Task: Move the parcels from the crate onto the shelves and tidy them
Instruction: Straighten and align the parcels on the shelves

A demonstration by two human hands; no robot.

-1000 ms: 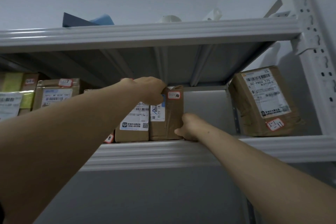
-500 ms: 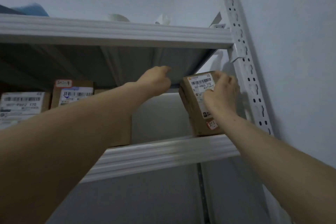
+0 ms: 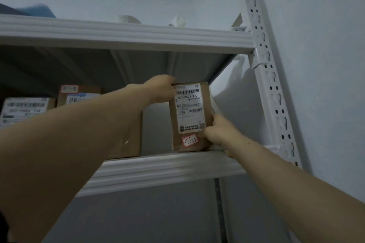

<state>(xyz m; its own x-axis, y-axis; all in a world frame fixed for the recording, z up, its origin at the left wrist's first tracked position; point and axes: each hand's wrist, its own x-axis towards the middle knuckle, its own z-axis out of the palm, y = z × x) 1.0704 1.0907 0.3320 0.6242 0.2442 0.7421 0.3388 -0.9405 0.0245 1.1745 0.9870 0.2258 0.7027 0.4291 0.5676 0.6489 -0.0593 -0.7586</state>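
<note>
A brown cardboard parcel (image 3: 189,122) with a white shipping label and a red-edged tag reading "3-1-11" stands upright near the right end of the white metal shelf (image 3: 162,165). My left hand (image 3: 160,89) grips its upper left corner. My right hand (image 3: 219,132) holds its lower right edge, fingers curled round the side. Further left on the same shelf stand more brown parcels: one (image 3: 130,136) partly behind my left forearm, one tagged with a red-edged sticker (image 3: 79,94), and one with a large label (image 3: 25,108).
A second white shelf (image 3: 126,35) runs above, carrying a blue item (image 3: 33,9) and white objects (image 3: 128,18). The perforated white upright post (image 3: 270,77) stands right of the parcel against a pale wall. A gap lies between the held parcel and its left neighbour.
Both hands left the middle parcels and went to the right-hand parcel. It was tilted against the post and now stands upright, face forward, held from both sides. The view swung right.
</note>
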